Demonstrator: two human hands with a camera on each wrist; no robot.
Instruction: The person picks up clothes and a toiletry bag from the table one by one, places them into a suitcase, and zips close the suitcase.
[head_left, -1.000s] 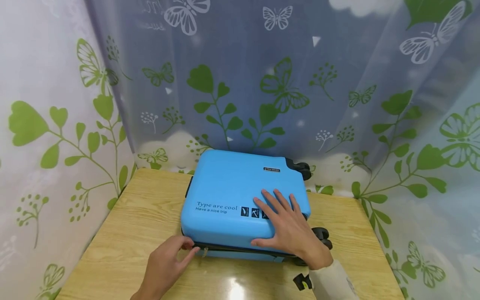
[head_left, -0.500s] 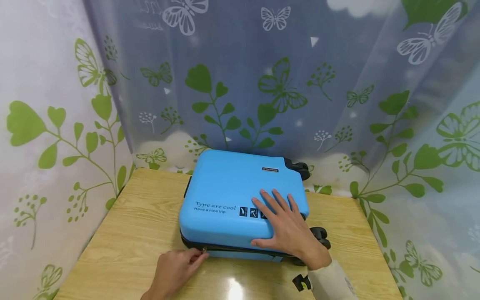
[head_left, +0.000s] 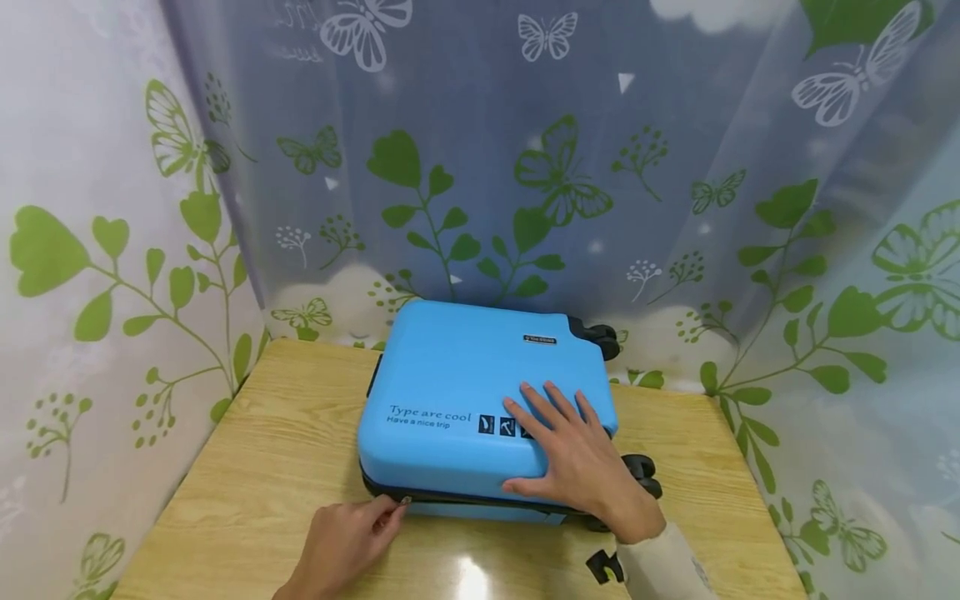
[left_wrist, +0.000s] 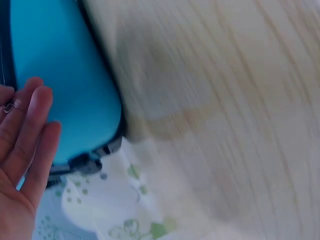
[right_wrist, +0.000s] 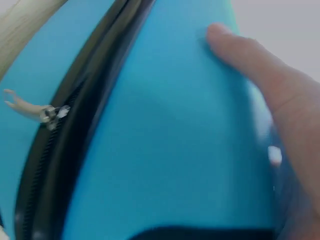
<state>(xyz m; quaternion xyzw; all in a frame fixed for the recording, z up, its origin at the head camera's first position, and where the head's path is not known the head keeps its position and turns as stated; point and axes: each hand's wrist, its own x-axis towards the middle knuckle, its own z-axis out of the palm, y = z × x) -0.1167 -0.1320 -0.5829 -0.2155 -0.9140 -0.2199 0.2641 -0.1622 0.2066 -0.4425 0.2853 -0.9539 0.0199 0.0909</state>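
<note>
A light blue hard-shell suitcase [head_left: 480, 367] lies flat on the wooden table, with a black zipper band [head_left: 480, 500] along its near side. My left hand [head_left: 348, 533] pinches a small metal zipper pull [head_left: 407, 500] near the band's left end; the left wrist view shows the pull [left_wrist: 8, 107] between thumb and finger. My right hand [head_left: 581, 458] rests on the suitcase's top near its right front corner, fingers spread. In the right wrist view, a zipper pull [right_wrist: 27, 107] hangs free on the black zipper, below the right thumb [right_wrist: 245, 55].
Black wheels [head_left: 639, 471] stick out at the suitcase's right side. A small black notched piece [head_left: 603, 567] lies on the table [head_left: 247, 475] beside the right sleeve [head_left: 663, 567]. A patterned curtain [head_left: 465, 167] hangs close behind the suitcase.
My left hand has moved from the suitcase's near left corner rightward to the zipper pull and pinched it, then shifted slightly back left. The right hand stays on the suitcase.
</note>
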